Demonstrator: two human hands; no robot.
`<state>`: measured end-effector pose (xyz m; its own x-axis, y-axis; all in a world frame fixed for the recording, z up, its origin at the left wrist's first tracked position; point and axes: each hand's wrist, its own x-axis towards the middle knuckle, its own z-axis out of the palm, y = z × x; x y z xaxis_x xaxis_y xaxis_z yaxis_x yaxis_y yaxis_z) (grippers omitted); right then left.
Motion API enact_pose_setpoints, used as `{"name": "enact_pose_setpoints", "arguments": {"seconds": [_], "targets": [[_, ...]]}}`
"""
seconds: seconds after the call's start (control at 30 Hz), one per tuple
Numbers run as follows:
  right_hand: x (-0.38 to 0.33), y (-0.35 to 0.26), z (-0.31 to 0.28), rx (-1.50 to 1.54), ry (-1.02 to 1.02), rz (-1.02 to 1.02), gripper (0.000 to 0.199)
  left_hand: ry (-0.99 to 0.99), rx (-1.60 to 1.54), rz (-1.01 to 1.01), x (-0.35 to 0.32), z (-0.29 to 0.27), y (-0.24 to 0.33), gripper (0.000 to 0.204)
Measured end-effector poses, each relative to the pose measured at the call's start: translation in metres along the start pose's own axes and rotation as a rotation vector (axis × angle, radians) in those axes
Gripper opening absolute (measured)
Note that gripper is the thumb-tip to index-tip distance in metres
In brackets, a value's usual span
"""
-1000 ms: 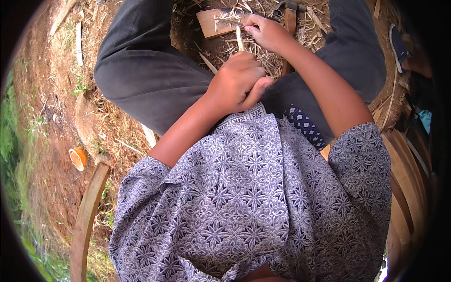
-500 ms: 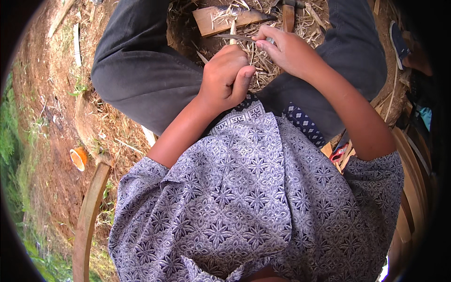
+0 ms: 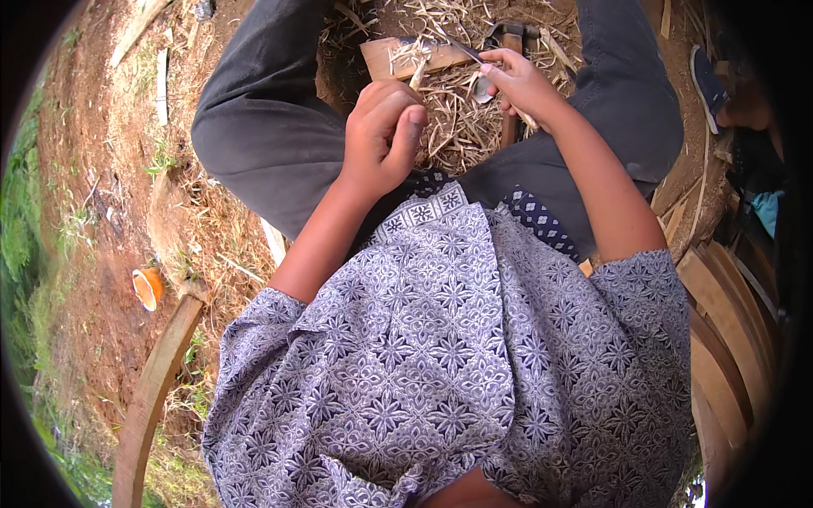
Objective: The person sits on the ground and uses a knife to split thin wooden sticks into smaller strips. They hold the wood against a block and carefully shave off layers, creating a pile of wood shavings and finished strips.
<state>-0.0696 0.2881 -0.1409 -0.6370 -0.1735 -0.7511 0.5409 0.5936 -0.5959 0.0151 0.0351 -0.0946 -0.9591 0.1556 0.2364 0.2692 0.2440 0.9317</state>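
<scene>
My left hand [image 3: 381, 135] is closed in a fist, thumb uppermost, around a thin pale stick [image 3: 418, 74], probably wood or bamboo. Only its far end sticks out beyond the knuckles, with curled shavings at the tip. In my right hand [image 3: 518, 83] is a knife [image 3: 464, 50], its dark narrow blade pointing up and to the left. The pale handle runs back under my palm. Blade and stick are apart. A wooden block [image 3: 377, 57] lies on the ground just past my hands, and a hammer [image 3: 513, 38] rests beside it.
Wood shavings [image 3: 453, 118] cover the ground between my legs. Curved wooden slats [image 3: 728, 313] are stacked at the right. A curved wooden piece [image 3: 161, 381] and an orange round object [image 3: 147, 289] are at the left. Someone's shoe [image 3: 708, 87] shows at the far right.
My right hand has moved right and down, swinging the knife away from the stick; its blade now points more upward. My left hand has shifted slightly left with the stick.
</scene>
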Motion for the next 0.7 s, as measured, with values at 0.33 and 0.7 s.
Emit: {"name": "enact_pose_setpoints", "arguments": {"seconds": [0.33,0.7], "targets": [[0.088,0.071,-0.007,0.143,0.445,-0.172,0.053,0.807,-0.293,-0.1,-0.035,-0.169,0.06,0.052],[0.149,0.117,-0.055,-0.014,0.255,0.233,0.058,1.348,0.183,-0.986,-0.411,-0.179,0.075,0.03]]}}
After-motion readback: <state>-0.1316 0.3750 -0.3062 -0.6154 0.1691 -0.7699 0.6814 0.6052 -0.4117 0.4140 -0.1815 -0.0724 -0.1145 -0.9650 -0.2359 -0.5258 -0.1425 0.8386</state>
